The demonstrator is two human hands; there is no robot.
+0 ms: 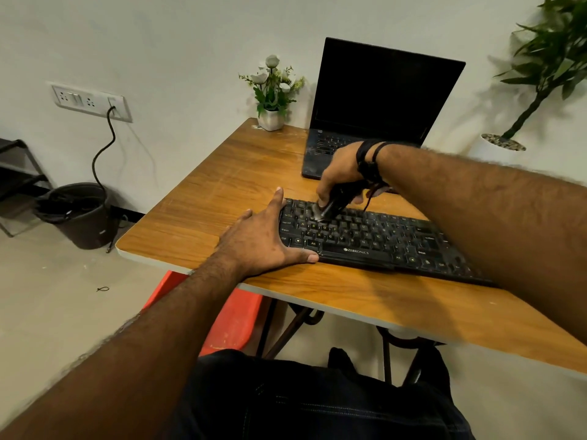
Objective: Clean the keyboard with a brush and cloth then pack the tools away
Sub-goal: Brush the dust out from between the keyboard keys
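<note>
head | right grip (341, 173) holds brush (330, 206) | left grip (263, 239) flat, steadying keyboard (381, 239)

Two hands (263, 239), one keyboard (374, 239), one brush (333, 204), one laptop (374, 103), seemingly two potted plants (273, 87), one bin (82, 214)

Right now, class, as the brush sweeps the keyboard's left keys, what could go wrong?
1. The left hand only rests flat on the keyboard end, so hard strokes may slide it.
2. The right hand drives the brush toward the open laptop; dust could land there.
3. A dangling wrist cord might snag keys.
</note>
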